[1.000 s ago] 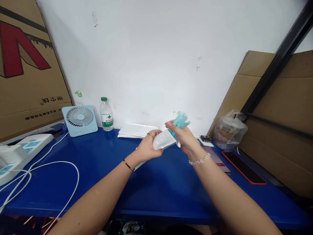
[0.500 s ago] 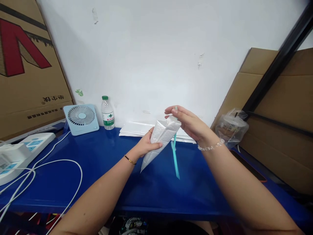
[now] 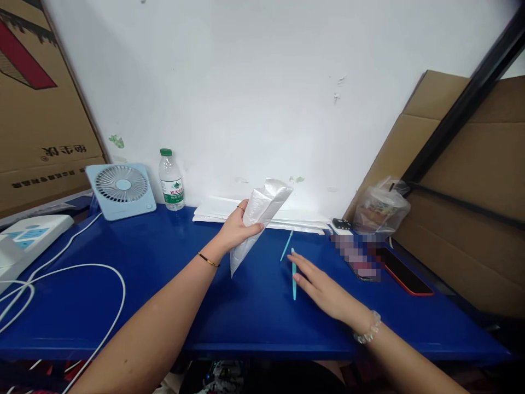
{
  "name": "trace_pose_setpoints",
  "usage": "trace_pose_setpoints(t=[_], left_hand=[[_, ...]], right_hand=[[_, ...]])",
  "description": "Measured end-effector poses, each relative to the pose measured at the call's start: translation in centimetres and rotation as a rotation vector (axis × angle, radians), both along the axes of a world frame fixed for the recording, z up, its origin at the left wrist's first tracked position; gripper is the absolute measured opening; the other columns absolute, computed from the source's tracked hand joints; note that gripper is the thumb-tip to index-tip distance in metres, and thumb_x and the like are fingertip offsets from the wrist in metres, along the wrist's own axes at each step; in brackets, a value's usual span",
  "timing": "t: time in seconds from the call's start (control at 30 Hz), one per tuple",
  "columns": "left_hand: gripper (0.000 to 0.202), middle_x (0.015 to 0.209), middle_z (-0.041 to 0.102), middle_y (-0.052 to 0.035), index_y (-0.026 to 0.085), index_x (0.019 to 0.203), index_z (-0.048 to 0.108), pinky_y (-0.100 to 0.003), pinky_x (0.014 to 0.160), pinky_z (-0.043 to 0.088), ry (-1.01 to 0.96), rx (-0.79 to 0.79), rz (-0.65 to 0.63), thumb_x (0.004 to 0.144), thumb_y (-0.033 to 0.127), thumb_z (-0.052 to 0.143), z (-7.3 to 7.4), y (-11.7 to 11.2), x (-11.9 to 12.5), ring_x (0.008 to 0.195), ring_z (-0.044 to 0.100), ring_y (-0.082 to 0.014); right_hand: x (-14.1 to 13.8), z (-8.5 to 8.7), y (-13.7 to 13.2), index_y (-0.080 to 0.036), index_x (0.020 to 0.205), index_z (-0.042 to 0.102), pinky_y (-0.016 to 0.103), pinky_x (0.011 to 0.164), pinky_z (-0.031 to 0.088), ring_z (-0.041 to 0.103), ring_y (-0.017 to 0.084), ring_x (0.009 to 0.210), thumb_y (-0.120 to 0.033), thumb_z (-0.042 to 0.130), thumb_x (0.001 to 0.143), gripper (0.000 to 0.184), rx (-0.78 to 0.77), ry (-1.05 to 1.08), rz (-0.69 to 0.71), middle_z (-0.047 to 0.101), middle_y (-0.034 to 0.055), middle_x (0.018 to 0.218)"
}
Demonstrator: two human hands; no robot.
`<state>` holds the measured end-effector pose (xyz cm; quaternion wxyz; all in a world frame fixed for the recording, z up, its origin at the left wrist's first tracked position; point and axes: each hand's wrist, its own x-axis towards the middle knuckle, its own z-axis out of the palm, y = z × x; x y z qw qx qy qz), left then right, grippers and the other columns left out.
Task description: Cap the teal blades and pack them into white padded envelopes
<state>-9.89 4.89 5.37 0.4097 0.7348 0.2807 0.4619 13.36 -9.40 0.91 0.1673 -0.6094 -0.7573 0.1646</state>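
Observation:
My left hand is closed around a crinkled white plastic bag, folded into a cone. Its wide mouth points up and to the right, and its narrow tip hangs down over the blue table. My right hand is low over the table with its fingers stretched out. Its fingertips are at a thin teal stick-like tool, partly covering the upper end; I cannot tell whether they touch it. A second slim teal stick lies just behind it, to the left.
Flat white sheets or bags lie stacked along the wall. On the left are a water bottle, a light-blue fan, a power strip and white cables. Two phones, one dark, and a bagged cup are on the right.
My right hand has left the bag's mouth and moved down to the teal tool on the table. My left hand still holds the bag. The view has shifted slightly.

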Motion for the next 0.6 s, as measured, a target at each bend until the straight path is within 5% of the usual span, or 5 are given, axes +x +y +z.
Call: trace_pose_setpoints(t=[0.13, 0.23, 0.33, 0.43, 0.6], left_hand=[[0.056, 0.109, 0.058, -0.0066, 0.019, 0.120, 0.044, -0.034, 0.084, 0.045, 0.022, 0.009, 0.000, 0.070, 0.030, 0.066, 0.2, -0.4, 0.0, 0.098, 0.057, -0.0225], [0.053, 0.106, 0.058, -0.0056, 0.019, 0.118, 0.045, -0.034, 0.082, 0.045, 0.057, 0.026, 0.021, 0.070, 0.031, 0.065, 0.5, -0.7, 0.0, 0.095, 0.057, -0.0222], [0.052, 0.105, 0.059, -0.0044, 0.020, 0.117, 0.046, -0.033, 0.081, 0.045, 0.133, 0.061, 0.009, 0.069, 0.029, 0.065, 0.9, -1.1, -0.1, 0.094, 0.058, -0.0223], [0.056, 0.108, 0.059, -0.0047, 0.022, 0.119, 0.046, -0.034, 0.079, 0.046, 0.187, 0.110, -0.002, 0.066, 0.026, 0.065, 1.1, -1.3, -0.2, 0.093, 0.058, -0.0229], [0.070, 0.111, 0.054, -0.0075, 0.022, 0.126, 0.042, -0.035, 0.076, 0.046, 0.245, 0.179, 0.040, 0.061, 0.027, 0.068, 0.8, -1.3, 0.2, 0.093, 0.056, -0.0244]], right_hand=[[0.9, 2.6, 2.5, -0.019, 0.125, 0.045, 0.038, 0.086, 0.044, 0.058, 0.026, 0.104, -0.050, 0.022, 0.094, 0.049, 0.038, -0.094, -0.233, 0.061, 0.0136, 0.113], [-0.2, 3.0, 3.5, -0.016, 0.118, 0.045, 0.035, 0.065, 0.045, 0.064, 0.029, 0.081, -0.055, 0.033, 0.089, 0.050, -0.102, -0.250, -0.295, 0.066, 0.0127, 0.088], [-1.2, 2.4, 3.9, -0.015, 0.116, 0.043, 0.032, 0.060, 0.042, 0.064, 0.031, 0.080, -0.035, 0.054, 0.082, 0.041, -0.142, -0.430, -0.236, 0.065, 0.0140, 0.090], [0.0, 1.8, 4.3, -0.012, 0.118, 0.043, 0.031, 0.060, 0.041, 0.065, 0.030, 0.081, -0.008, 0.055, 0.071, 0.049, -0.211, -0.566, -0.277, 0.065, 0.0160, 0.092], [4.2, 0.9, 6.5, -0.008, 0.100, 0.058, 0.033, 0.072, 0.043, 0.063, 0.031, 0.092, -0.006, 0.052, 0.074, 0.027, -0.200, -0.515, -0.398, 0.065, 0.0216, 0.099]])
